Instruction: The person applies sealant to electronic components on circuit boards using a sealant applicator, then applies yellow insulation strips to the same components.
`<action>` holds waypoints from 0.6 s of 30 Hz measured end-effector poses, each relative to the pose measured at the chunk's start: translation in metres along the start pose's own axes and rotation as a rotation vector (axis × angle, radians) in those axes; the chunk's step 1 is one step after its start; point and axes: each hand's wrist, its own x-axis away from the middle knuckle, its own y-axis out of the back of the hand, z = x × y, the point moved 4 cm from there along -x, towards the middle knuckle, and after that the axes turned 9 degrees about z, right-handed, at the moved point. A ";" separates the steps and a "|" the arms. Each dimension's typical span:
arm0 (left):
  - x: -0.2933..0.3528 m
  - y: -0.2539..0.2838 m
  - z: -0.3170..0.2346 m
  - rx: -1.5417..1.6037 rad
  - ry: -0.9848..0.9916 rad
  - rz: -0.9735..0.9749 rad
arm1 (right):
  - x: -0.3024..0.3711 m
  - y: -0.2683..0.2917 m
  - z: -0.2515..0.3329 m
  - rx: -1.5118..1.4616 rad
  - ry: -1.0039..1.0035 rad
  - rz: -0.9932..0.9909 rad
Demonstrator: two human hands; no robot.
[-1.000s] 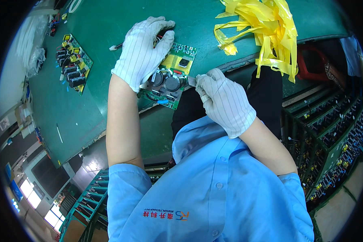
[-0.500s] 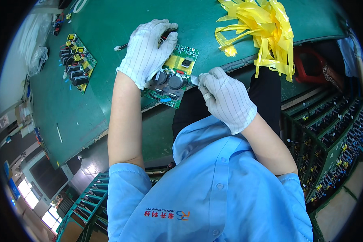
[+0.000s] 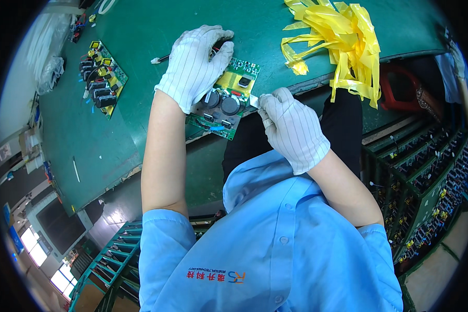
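A green circuit board (image 3: 237,78) with a yellow-taped patch and two round black capacitors lies at the table's near edge, part of it overhanging. My left hand (image 3: 196,65), in a white striped glove, is closed over its left side, thumb pressed along it; the fingertips and what lies under the palm are hidden. My right hand (image 3: 294,125), gloved alike, pinches a small flat pale blade-like piece (image 3: 254,101) whose tip is at the board's right edge. Whether the tip touches the board I cannot tell. A cable with a white connector (image 3: 156,61) sticks out left of my left hand.
A second populated circuit board (image 3: 103,80) lies to the left on the green table (image 3: 135,104). Yellow tape strips (image 3: 348,47) hang over the edge at right. Racks of boards (image 3: 421,182) stand at lower right, a green rack (image 3: 114,255) at lower left.
The table and the things on it appear slightly further right in the picture. Both hands keep their grips, with the pale piece still at the board's right edge.
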 end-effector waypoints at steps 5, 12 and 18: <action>0.001 0.001 0.000 -0.019 0.005 -0.015 | -0.004 0.002 0.008 0.167 0.028 0.029; 0.001 0.003 -0.005 -0.044 -0.020 -0.086 | -0.003 -0.002 0.009 0.213 -0.050 0.075; 0.003 0.005 -0.006 -0.062 -0.040 -0.161 | -0.006 0.005 0.017 0.263 -0.043 0.038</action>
